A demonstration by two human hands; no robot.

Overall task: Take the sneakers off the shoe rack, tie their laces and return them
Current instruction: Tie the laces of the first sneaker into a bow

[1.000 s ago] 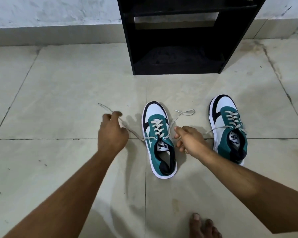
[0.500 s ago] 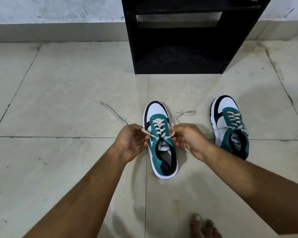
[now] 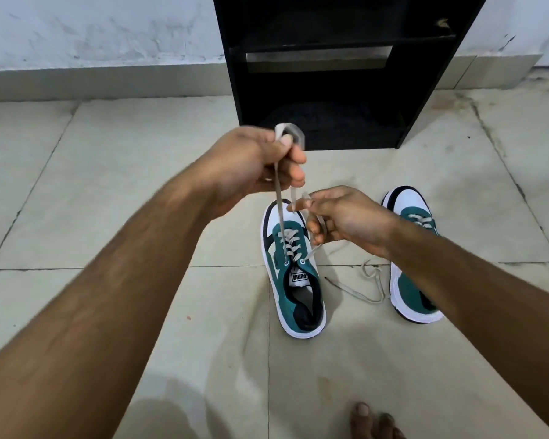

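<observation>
Left hand (image 3: 254, 167) fingers (image 3: 293, 160) pinched closed on the left lace (image 3: 278, 198), raised above the near sneaker (image 3: 293, 274); lace runs taut from that pinch straight down to the left top eyelet, with a small fold of slack sticking out above the thumb; right hand (image 3: 346, 221) fingers curled around the right lace (image 3: 314, 248), gripped low and close to the shoe, lace going down to the right top eyelet; both grips closed, nothing slack between hand and eyelet on the left, slight bend on the right; no knot visible yet, so I'd judge this is the start of tying shoe one; near sneaker sits flat on the tiled floor (image 3: 140, 185), toe toward the shoe rack (image 3: 330, 90), which stands just beyond it against the wall; second sneaker (image 3: 412, 258) is to the right of the near one, apart from it, partly behind the right forearm, its loose lace (image 3: 362, 286) trailing on the floor between the two shoes; handling guess: laces are flat, soft, limp, low friction, so hold near the ends and keep tension or the cross will loosen; shoe looks light and may lift or skid if pulled hard upward; for the return, grab by the heel collar; bare toes (image 3: 374, 419) at the frame bottom, well back from the near sneaker.
</observation>
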